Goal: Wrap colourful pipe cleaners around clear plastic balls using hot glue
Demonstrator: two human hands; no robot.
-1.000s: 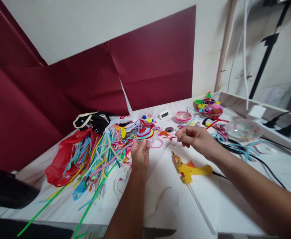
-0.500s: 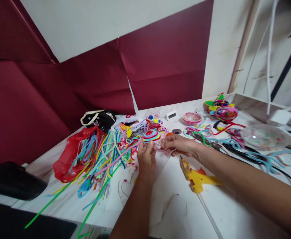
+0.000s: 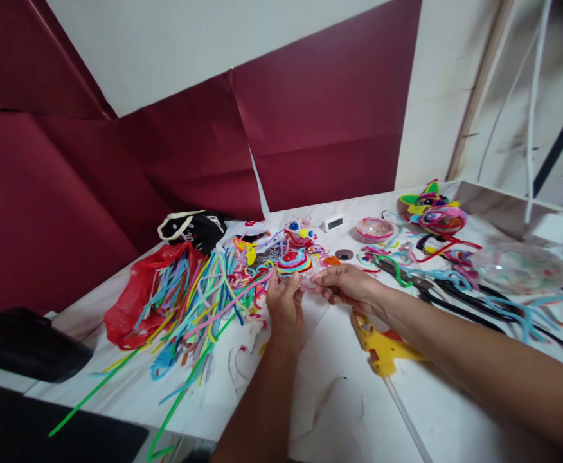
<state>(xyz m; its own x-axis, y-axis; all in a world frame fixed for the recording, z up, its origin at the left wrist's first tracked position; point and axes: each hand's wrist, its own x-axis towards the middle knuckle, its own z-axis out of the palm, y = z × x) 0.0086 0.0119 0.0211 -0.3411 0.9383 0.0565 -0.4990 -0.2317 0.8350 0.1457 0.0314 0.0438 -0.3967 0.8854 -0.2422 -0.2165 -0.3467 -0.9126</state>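
Between my hands is a clear plastic dome [image 3: 307, 279] with rainbow rings of pipe cleaner [image 3: 295, 262] coiled over its left part and a red centre. My left hand [image 3: 285, 302] grips it from below on the left, thumb and fingers closed on it. On the right edge, the fingers of my right hand [image 3: 343, 287] are pinched together at the clear plastic. A yellow glue gun [image 3: 382, 350] with a clear glue stick [image 3: 407, 418] lies on the table just below my right wrist, its nozzle hidden by the hand.
Left is a red plastic bag [image 3: 134, 302] spilling pipe cleaners [image 3: 204, 315]. Behind stand a decorated figure [image 3: 299, 233], a white digital clock [image 3: 332, 223] and a pink-edged bowl [image 3: 375, 229]. Right lie pliers [image 3: 411, 278], black cables [image 3: 469, 310] and a clear dome [image 3: 517, 267].
My right fingers, more spread before, have closed at the dome's edge, and the hand now covers the glue gun's nozzle. The camera view has shifted slightly.
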